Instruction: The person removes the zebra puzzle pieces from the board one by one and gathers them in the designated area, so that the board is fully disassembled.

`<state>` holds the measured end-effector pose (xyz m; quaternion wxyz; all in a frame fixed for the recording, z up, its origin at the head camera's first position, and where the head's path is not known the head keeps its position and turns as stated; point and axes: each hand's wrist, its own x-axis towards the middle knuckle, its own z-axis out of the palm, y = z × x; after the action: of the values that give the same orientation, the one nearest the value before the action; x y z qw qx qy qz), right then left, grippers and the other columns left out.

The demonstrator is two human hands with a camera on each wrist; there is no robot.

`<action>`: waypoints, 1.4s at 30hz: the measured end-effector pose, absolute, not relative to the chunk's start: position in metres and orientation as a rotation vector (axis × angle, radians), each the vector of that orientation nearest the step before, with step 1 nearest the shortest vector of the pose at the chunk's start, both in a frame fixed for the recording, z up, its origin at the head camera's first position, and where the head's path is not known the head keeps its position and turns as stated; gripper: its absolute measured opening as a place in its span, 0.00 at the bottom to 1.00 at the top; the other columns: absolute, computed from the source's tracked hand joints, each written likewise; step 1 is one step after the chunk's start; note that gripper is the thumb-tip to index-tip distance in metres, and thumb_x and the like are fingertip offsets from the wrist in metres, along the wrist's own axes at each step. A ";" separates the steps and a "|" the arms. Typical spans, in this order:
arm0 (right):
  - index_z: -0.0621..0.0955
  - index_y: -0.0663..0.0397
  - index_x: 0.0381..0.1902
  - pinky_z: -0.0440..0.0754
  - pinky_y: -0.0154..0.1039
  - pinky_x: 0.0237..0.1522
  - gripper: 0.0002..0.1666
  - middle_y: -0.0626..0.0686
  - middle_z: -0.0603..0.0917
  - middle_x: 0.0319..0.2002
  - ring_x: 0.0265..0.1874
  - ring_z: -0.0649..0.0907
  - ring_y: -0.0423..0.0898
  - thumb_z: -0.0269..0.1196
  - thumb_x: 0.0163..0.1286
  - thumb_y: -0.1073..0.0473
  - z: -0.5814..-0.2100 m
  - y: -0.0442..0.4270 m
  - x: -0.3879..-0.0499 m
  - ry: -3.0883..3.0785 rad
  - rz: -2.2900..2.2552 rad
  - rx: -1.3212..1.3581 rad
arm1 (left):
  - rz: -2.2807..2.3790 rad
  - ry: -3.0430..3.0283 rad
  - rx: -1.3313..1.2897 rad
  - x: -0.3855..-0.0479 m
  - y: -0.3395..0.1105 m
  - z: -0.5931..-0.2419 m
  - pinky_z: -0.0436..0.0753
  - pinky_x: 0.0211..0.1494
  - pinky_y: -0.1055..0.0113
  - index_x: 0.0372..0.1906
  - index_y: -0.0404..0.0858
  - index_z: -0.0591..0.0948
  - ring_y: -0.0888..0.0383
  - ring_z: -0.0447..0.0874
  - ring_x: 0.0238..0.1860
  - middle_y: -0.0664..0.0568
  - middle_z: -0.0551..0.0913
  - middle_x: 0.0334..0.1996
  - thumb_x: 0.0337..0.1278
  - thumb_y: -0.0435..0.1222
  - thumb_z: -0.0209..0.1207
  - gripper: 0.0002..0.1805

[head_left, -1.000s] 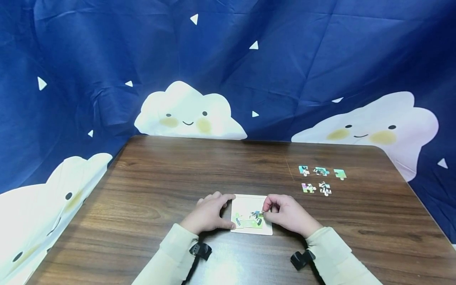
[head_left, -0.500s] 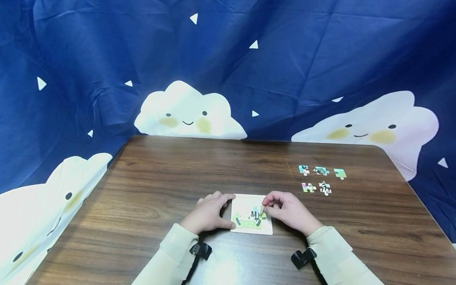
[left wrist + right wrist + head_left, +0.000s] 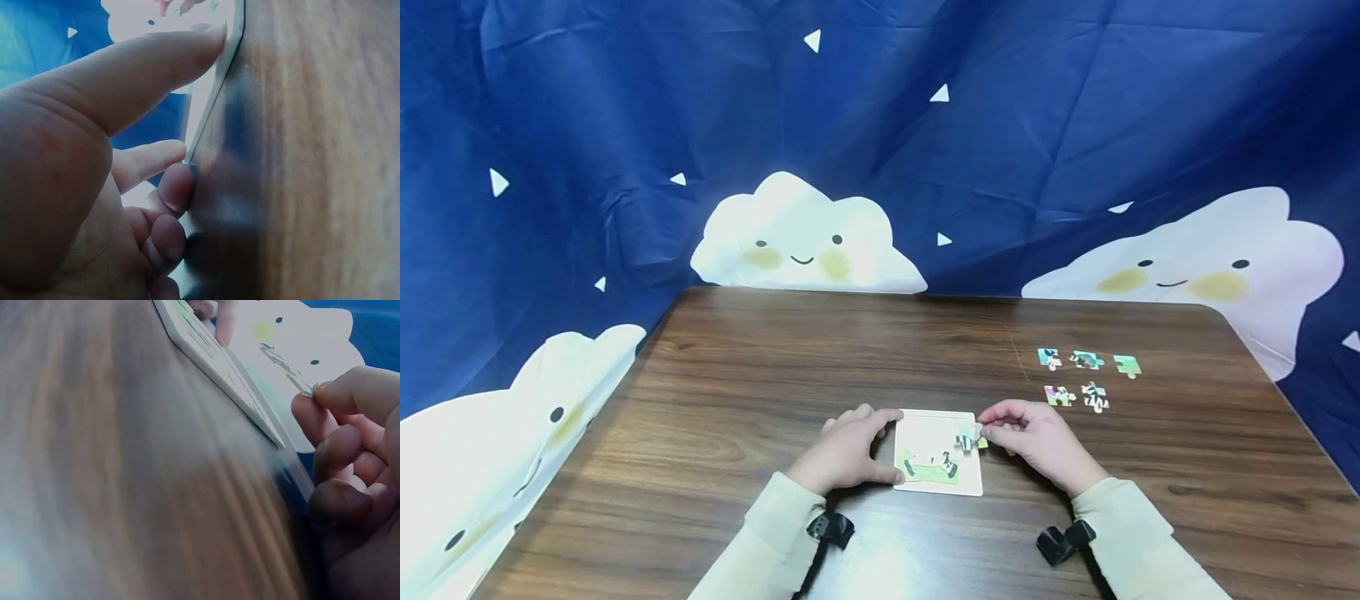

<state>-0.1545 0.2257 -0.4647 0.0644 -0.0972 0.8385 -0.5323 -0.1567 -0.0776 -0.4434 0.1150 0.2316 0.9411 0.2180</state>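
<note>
A small pale puzzle board [image 3: 921,425] lies on the table, with a green picture section [image 3: 931,473] along its front part. My left hand [image 3: 848,450] rests at its left side, the thumb on the near corner and the index finger at the far corner. Between thumb and index finger, my right hand [image 3: 1037,437] pinches a jigsaw puzzle piece [image 3: 964,442] by its right end. It looks long, perhaps two pieces joined, with black-and-white, blue and green print. In the right wrist view the puzzle piece [image 3: 281,361] hangs tilted above the board [image 3: 219,375], apart from it.
Several loose jigsaw pieces lie at the right of the brown table [image 3: 775,358] in two rows, among them a green piece [image 3: 1127,365] and a striped piece [image 3: 1095,397]. A blue curtain [image 3: 880,108] with white clouds hangs behind the table.
My right hand has moved to the right and lifted the puzzle piece clear of the green section. The left hand keeps its place at the board. The head view has shifted slightly.
</note>
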 end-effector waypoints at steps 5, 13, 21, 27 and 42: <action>0.86 0.58 0.42 0.79 0.34 0.32 0.11 0.50 0.87 0.33 0.28 0.81 0.37 0.71 0.63 0.59 -0.462 0.246 -0.150 2.598 -1.594 -0.277 | 0.640 2.754 0.674 -0.158 -0.076 -0.445 0.65 0.44 0.61 0.70 0.50 0.72 0.60 0.68 0.40 0.60 0.73 0.40 0.40 0.54 0.75 0.47; 0.85 0.61 0.43 0.77 0.33 0.28 0.11 0.50 0.85 0.33 0.25 0.78 0.36 0.68 0.67 0.60 -0.466 0.284 -0.150 2.698 -1.591 -0.215 | 0.642 2.754 0.677 -0.157 -0.077 -0.445 0.65 0.44 0.61 0.71 0.51 0.72 0.60 0.68 0.41 0.60 0.73 0.41 0.41 0.54 0.75 0.47; 0.84 0.65 0.45 0.76 0.33 0.26 0.12 0.46 0.84 0.33 0.24 0.77 0.37 0.66 0.69 0.61 -0.468 0.313 -0.154 2.746 -1.619 -0.146 | 0.651 2.744 0.673 -0.157 -0.078 -0.443 0.65 0.44 0.61 0.71 0.50 0.72 0.59 0.68 0.41 0.59 0.73 0.41 0.41 0.54 0.75 0.47; 0.82 0.68 0.47 0.74 0.32 0.24 0.14 0.39 0.82 0.31 0.22 0.74 0.35 0.65 0.70 0.61 -0.466 0.331 -0.154 2.699 -1.709 -0.053 | 0.656 2.740 0.667 -0.157 -0.077 -0.444 0.64 0.44 0.61 0.70 0.50 0.72 0.60 0.68 0.41 0.59 0.73 0.41 0.40 0.54 0.75 0.47; 0.86 0.56 0.45 0.70 0.32 0.22 0.07 0.40 0.81 0.25 0.19 0.72 0.37 0.65 0.70 0.62 -0.469 0.380 -0.159 2.636 -1.944 0.141 | 0.669 2.742 0.678 -0.158 -0.078 -0.446 0.64 0.44 0.60 0.70 0.50 0.72 0.60 0.68 0.41 0.60 0.73 0.40 0.40 0.54 0.76 0.47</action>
<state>-0.1586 0.3797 -0.4691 -0.0685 0.0430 0.8021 -0.5917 -0.1575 -0.0777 -0.4461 0.1193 0.2318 0.9379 0.2287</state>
